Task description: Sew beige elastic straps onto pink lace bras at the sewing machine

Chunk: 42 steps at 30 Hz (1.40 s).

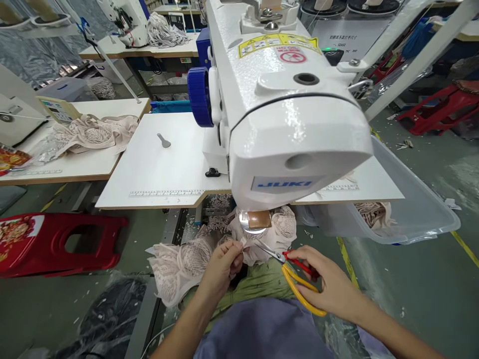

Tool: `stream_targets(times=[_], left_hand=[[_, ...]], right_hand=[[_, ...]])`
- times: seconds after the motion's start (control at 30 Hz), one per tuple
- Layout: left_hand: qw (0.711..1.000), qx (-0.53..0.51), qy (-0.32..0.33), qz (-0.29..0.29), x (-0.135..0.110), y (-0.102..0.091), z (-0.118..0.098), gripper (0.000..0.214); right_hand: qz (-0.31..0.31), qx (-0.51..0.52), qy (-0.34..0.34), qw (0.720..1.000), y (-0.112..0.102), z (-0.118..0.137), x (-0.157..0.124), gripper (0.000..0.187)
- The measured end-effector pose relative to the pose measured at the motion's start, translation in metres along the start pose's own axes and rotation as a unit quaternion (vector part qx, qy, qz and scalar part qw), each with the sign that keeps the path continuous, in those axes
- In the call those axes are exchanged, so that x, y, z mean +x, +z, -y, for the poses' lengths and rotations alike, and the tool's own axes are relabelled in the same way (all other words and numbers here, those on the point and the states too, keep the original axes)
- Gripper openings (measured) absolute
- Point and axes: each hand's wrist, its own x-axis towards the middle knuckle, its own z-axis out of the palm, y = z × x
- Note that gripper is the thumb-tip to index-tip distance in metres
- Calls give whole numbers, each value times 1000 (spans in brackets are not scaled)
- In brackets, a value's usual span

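Observation:
Under the head of a white sewing machine [299, 134] lie beige lace bras [187, 264], bunched over the lap. My left hand [224, 262] pinches a bit of the beige lace fabric just below the machine's round metal plate [250, 227]. In my right hand [333, 284] is a pair of scissors [299, 289] with one yellow and one red handle. Their blades are spread and point left at the fabric by my left fingertips. What exactly lies between the blades is too small to tell.
A white tabletop [164, 159] with a printed ruler spans both sides of the machine. At right stands a clear plastic bin [419, 199] with beige fabric inside. A red stool [56, 244] is at lower left; more beige garments [97, 132] lie on the neighbouring table.

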Motion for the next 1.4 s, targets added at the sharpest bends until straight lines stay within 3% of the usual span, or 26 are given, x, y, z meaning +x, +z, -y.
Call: stream_targets(times=[0.1, 0.3, 0.63, 0.73, 0.83, 1.03, 1.1, 1.17, 1.2, 1.27, 1.33, 1.4], left_hand=[[999, -7, 19, -26, -1, 1, 2, 51], [996, 31, 58, -54, -4, 6, 2, 47], [993, 47, 80, -73, -3, 3, 2, 40], [994, 18, 78, -80, -3, 3, 5, 42], [994, -26, 70, -82, -3, 5, 8, 44], [996, -58, 52, -52, -5, 12, -2, 44], [998, -52, 30, -24, -9, 12, -8, 42], [999, -38, -11, 26, -13, 10, -15, 38], [997, -25, -38, 59, -15, 10, -18, 35], [987, 13, -89, 132, -16, 10, -24, 29], [973, 62, -122, 184, -16, 11, -28, 26], [975, 117, -90, 164, -15, 10, -28, 27]], right_hand=[[26, 9, 2, 1000, 5, 8, 4, 38], [24, 13, -10, 1000, 17, 15, 23, 43], [37, -9, -17, 999, 14, 12, 26, 36], [5, -30, -22, 999, 7, 0, 16, 33], [-43, -75, -21, 996, -14, -17, 20, 33], [-150, -266, 4, 952, -83, -31, 82, 41], [-202, -298, -18, 933, -86, -22, 90, 38], [-230, -285, -82, 927, -69, -8, 84, 36], [-209, -264, -131, 932, -54, -1, 78, 35], [-74, -228, -247, 939, -20, 10, 66, 35], [42, -201, -267, 942, 6, 13, 61, 34], [76, -180, -242, 950, 18, 8, 63, 36]])
